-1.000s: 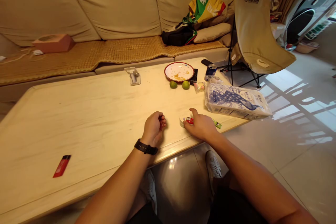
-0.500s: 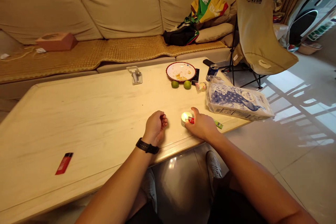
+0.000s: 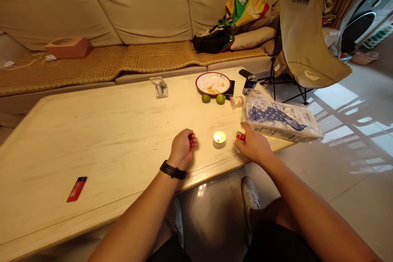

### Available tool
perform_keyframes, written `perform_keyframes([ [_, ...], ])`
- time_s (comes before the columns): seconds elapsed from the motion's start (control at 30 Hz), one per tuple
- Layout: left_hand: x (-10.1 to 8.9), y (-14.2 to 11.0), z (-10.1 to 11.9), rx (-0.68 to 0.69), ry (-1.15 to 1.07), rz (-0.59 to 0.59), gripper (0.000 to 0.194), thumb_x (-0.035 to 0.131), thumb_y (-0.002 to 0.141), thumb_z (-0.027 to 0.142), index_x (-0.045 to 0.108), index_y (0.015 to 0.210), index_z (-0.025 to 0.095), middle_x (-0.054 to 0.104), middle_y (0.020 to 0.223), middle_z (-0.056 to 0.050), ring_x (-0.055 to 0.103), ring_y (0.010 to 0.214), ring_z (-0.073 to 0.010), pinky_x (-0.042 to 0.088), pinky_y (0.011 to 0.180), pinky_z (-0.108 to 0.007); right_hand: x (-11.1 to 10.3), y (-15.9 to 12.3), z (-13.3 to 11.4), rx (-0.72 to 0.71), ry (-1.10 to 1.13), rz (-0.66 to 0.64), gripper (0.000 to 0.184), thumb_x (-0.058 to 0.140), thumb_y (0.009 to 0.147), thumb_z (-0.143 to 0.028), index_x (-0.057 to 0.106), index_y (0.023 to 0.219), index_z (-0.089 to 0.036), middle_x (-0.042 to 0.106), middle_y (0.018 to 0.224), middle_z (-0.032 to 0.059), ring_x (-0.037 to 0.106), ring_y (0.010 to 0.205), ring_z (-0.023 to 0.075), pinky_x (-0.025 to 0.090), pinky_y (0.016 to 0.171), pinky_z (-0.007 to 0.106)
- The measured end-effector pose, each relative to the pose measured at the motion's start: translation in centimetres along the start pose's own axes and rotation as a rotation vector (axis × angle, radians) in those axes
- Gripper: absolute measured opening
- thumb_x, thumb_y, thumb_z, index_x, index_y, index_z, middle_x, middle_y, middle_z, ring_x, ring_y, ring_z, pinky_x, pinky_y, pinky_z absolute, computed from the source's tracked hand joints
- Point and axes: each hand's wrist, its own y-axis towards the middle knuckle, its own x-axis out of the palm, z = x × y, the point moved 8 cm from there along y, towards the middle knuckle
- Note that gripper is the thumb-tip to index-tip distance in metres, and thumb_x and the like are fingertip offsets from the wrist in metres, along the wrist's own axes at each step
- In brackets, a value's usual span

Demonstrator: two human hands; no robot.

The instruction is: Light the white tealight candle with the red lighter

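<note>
A lit tealight candle point(image 3: 219, 142) stands on the pale table point(image 3: 116, 143), between my two hands. To its right, my right hand point(image 3: 254, 145) is closed around a lighter, whose red end point(image 3: 240, 136) points toward the candle; the fingers hide the rest. My left hand point(image 3: 183, 147), with a black watch on the wrist, rests near the table's front edge, left of the candle. Its fingers are curled in and nothing shows in them. Another red lighter point(image 3: 76, 189) with a black end lies far to the left.
Behind the candle are two green limes point(image 3: 220, 99), a red-rimmed plate point(image 3: 197, 86) with food scraps, and a blue can point(image 3: 249, 84). A wrapped tissue pack point(image 3: 279, 118) juts past the table's right edge. A white stand point(image 3: 159, 87) lies farther back. A camp chair point(image 3: 302, 41) stands beyond.
My right hand has moved right, away from the candle, with the lighter. The candle and its flame now show fully. A green object seen right of that hand is out of sight.
</note>
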Motion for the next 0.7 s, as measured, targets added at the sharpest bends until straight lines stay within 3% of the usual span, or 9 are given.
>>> perform_keyframes([
  [0.27, 0.0, -0.1, -0.2, -0.011, 0.007, 0.008, 0.01, 0.06, 0.07, 0.017, 0.052, 0.065, 0.017, 0.051, 0.06, 0.001, 0.047, 0.048, -0.0082, 0.036, 0.041, -0.021, 0.0, 0.0, 2.0, 0.026, -0.018, 0.025, 0.073, 0.047, 0.09, -0.047, 0.03, 0.153, -0.014, 0.074, 0.103, 0.0141, 0.069, 0.095, 0.0331, 0.045, 0.078, 0.037],
  [0.7, -0.1, 0.0, -0.2, -0.01, 0.003, 0.01, 0.009, 0.059, 0.07, 0.016, 0.052, 0.065, 0.017, 0.052, 0.06, 0.001, 0.047, 0.048, -0.0082, 0.036, 0.041, -0.021, 1.0, 0.0, 1.6, 0.018, -0.021, -0.011, 0.069, 0.05, 0.088, -0.049, 0.037, 0.149, -0.02, 0.074, 0.102, 0.0114, 0.069, 0.095, 0.0311, 0.044, 0.077, 0.035],
])
